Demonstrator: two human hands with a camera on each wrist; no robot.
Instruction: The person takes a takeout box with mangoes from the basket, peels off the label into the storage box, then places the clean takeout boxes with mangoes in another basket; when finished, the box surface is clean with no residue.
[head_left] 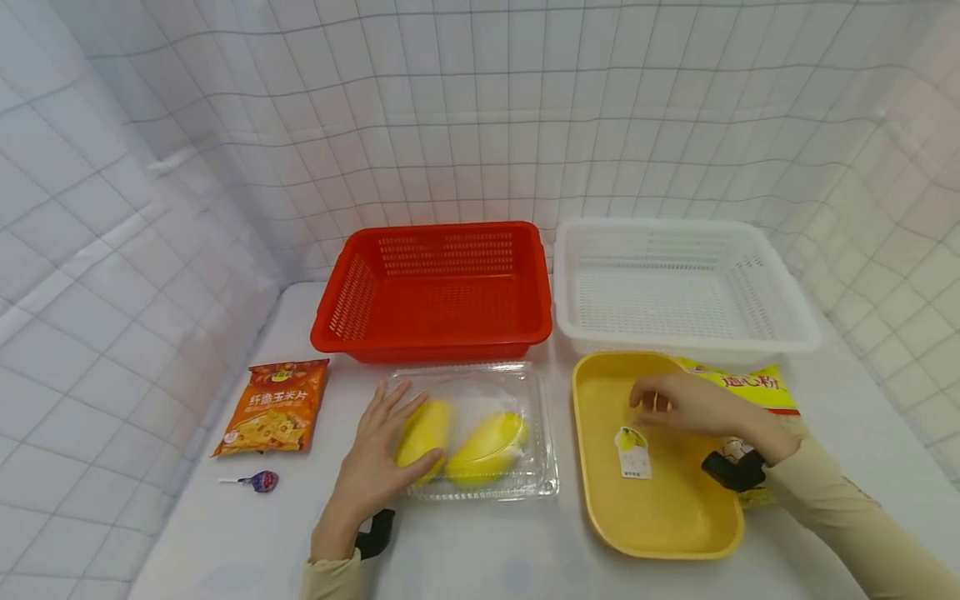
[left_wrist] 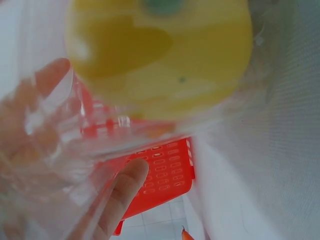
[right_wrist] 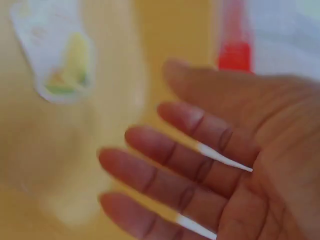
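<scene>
Currently, your left hand point(head_left: 378, 458) spreads its fingers over the clear box point(head_left: 542, 433), nearer than the red basket point(head_left: 442, 352); your right hand point(head_left: 686, 404) hangs loose-fingered and empty above the yellow tray point(head_left: 660, 521) at right.

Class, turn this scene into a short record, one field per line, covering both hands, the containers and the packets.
Left hand: fingers spread, at the left side of the clear box
Box contents: two yellow fruits
Right hand: over the yellow tray, nothing visibly held
Within tray outline: fruit label
Behind: red basket, white basket
Far left: orange packet, lollipop
Right of tray: yellow packet, partly hidden
</scene>
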